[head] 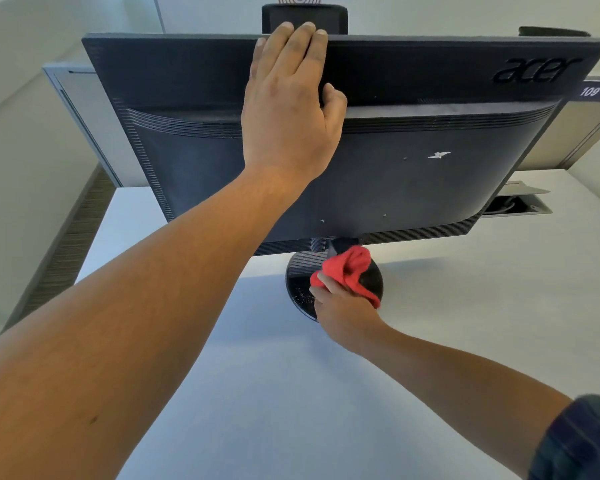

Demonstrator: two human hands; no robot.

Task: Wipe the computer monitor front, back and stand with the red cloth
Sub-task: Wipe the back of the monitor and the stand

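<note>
Head view looks down over a pale desk [326, 393] at the monitor [430, 174], which stands with its dark back towards the person, logo at the upper right. The screen side faces away and cannot be seen. Turned this way, the rear shell and the foot are both within reach without leaning round.

The left hand [284, 123] lies spread against the upper back of the monitor, palm flat. Its fingers [300, 46] are nearly straight and reach the top edge, the thumb out to the side, and it clasps nothing. It looks like a bracing hold: pressure here should keep the panel from rocking or swivelling while the work goes on below.

Under the panel's lower edge is the stand [298, 292], a round dark disc on the desk with a short neck rising into the monitor. Its bare left part shows pale specks, probably dust, so the foot does not look finished.

The right hand [343, 313] comes in low from the right, fingers curled round the cloth [347, 268]. The red cloth is bunched into a wad and sits on top of the disc, right by the neck. A wad rather than a flat sheet probably suits this tight corner, giving a firm pad to push round the neck.

A small white fleck [439, 155] on the rear shell suggests the back may want another pass. The step in hand seems to be the stand.
</note>
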